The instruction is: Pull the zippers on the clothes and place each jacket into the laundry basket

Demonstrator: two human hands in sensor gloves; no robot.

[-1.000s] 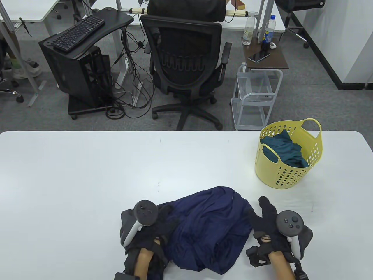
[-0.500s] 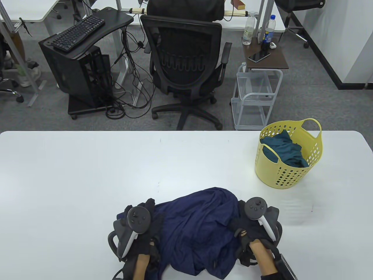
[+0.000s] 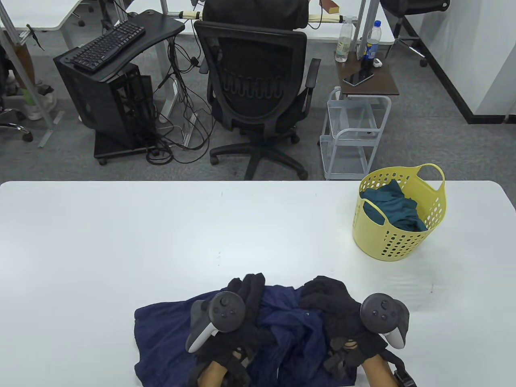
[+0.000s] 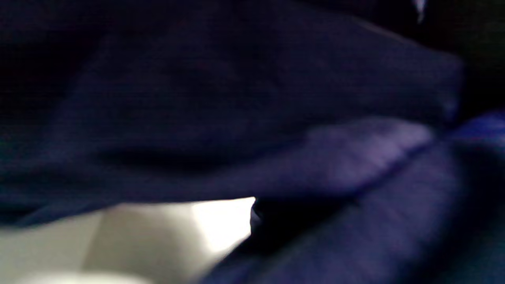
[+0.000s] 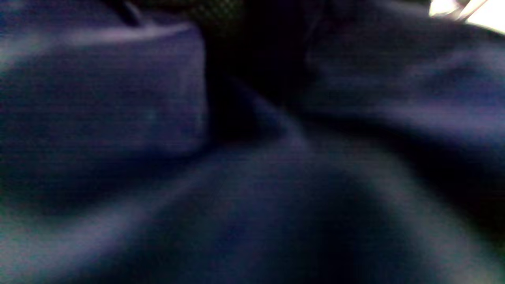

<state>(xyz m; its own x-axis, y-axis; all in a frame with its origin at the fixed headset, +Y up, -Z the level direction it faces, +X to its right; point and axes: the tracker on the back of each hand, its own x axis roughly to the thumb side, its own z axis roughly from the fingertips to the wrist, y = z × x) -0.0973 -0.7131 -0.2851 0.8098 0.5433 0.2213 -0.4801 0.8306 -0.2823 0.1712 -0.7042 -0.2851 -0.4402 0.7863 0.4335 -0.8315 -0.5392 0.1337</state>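
Note:
A navy jacket (image 3: pixel 161 342) lies crumpled at the table's near edge, spread out to the left. Both gloved hands rest on top of it, close together. My left hand (image 3: pixel 246 291) reaches over the jacket's far edge with its fingers curled into the cloth. My right hand (image 3: pixel 322 296) is bunched on the fabric just to the right, and folds are gathered between the two hands. Both wrist views show only blurred navy cloth (image 4: pixel 276 118) (image 5: pixel 158 177) very close up. The yellow laundry basket (image 3: pixel 433 217) stands at the right and holds a teal garment (image 3: pixel 397 207).
The white table (image 3: pixel 161 234) stretches wide to the left and far side of the jacket. Beyond its far edge stand an office chair (image 3: pixel 258 88), a small wire trolley (image 3: pixel 354 133) and a computer stand (image 3: pixel 113 80).
Both hands moved from the sides of the jacket bundle onto its top and closer together. The rounded heap has collapsed flatter, with cloth now spread out to the left.

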